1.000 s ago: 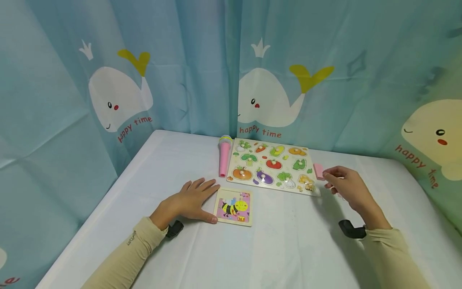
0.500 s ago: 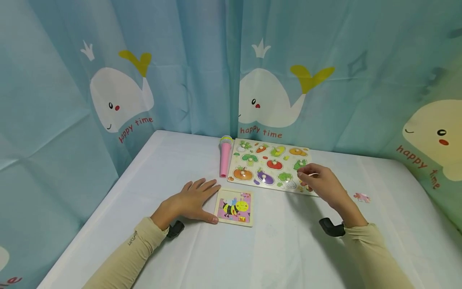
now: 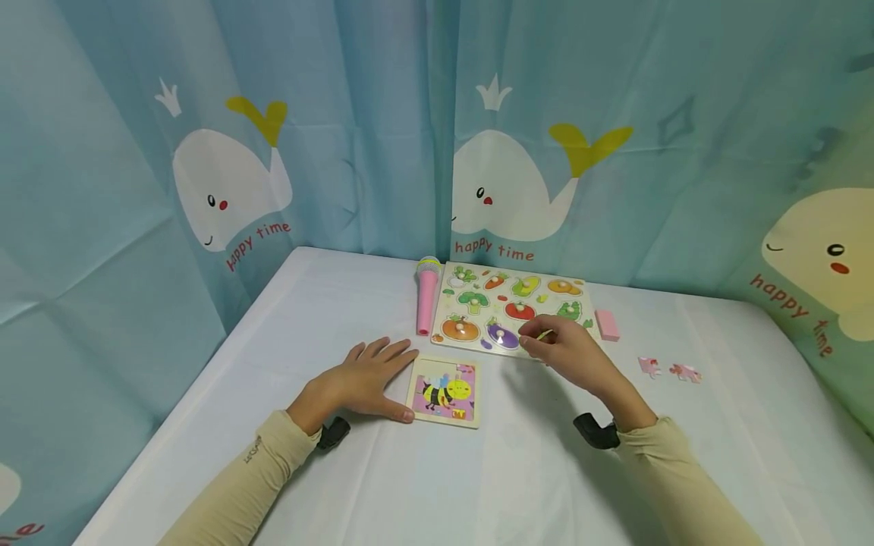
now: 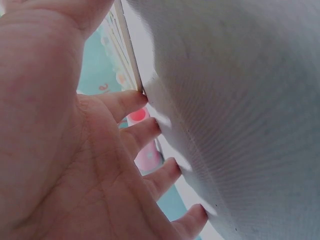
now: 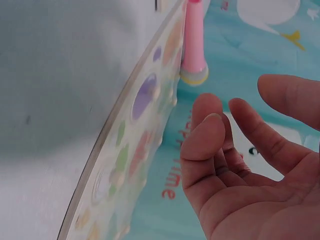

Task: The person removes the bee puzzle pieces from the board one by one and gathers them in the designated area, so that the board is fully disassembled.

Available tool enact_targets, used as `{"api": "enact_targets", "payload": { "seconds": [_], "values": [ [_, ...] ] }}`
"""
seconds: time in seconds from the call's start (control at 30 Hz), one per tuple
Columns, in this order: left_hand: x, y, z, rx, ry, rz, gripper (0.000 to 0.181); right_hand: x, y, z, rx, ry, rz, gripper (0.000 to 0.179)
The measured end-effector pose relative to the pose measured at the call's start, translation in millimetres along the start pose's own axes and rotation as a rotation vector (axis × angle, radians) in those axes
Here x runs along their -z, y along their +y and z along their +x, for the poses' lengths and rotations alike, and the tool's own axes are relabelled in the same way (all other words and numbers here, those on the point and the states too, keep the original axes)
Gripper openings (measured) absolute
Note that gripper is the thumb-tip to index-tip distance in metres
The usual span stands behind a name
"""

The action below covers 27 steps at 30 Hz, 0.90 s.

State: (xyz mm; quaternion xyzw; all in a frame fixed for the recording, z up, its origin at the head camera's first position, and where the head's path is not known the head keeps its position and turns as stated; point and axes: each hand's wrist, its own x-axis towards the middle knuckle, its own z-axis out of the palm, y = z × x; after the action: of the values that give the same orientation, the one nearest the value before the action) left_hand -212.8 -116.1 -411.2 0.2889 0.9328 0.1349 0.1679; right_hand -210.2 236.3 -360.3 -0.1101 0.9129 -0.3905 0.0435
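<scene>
A small bee jigsaw puzzle [image 3: 444, 390] in a wooden frame lies flat on the table, with bare wood showing at its upper left. My left hand [image 3: 362, 379] rests with fingers spread at the frame's left side, thumb and index fingertip by its edge. In the left wrist view the left fingertips [image 4: 145, 127] touch the white cloth. My right hand [image 3: 567, 353] hovers at the near edge of the vegetable knob puzzle board [image 3: 488, 303], partly covering its lower right. Its fingers [image 5: 202, 145] are loosely curled, the thumb apart, and nothing shows between them.
Two loose pink jigsaw pieces, a left one [image 3: 649, 368] and a right one [image 3: 685, 373], lie on the right. A pink block [image 3: 607, 325] sits beside the board's right edge. A pink toy microphone [image 3: 426, 296] lies along its left side. Blue whale-print curtains [image 3: 382, 152] hang behind.
My right hand has moved left from beside the pink block, across the vegetable board's near edge. The block and both loose pieces are now uncovered. My left hand stays in place.
</scene>
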Motion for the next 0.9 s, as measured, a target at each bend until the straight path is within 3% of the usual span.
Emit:
{"api": "enact_targets", "payload": {
  "seconds": [0.47, 0.9],
  "values": [
    [0.4, -0.2, 1.1, 0.008, -0.010, 0.001, 0.110, -34.5, -13.0, 12.9, 0.161, -0.081, -0.028, 0.020],
    [2.5, 0.8, -0.3, 0.005, -0.015, 0.016, 0.108, -67.5, -20.5, 20.8, 0.217, -0.168, -0.032, 0.014]
  ]
}}
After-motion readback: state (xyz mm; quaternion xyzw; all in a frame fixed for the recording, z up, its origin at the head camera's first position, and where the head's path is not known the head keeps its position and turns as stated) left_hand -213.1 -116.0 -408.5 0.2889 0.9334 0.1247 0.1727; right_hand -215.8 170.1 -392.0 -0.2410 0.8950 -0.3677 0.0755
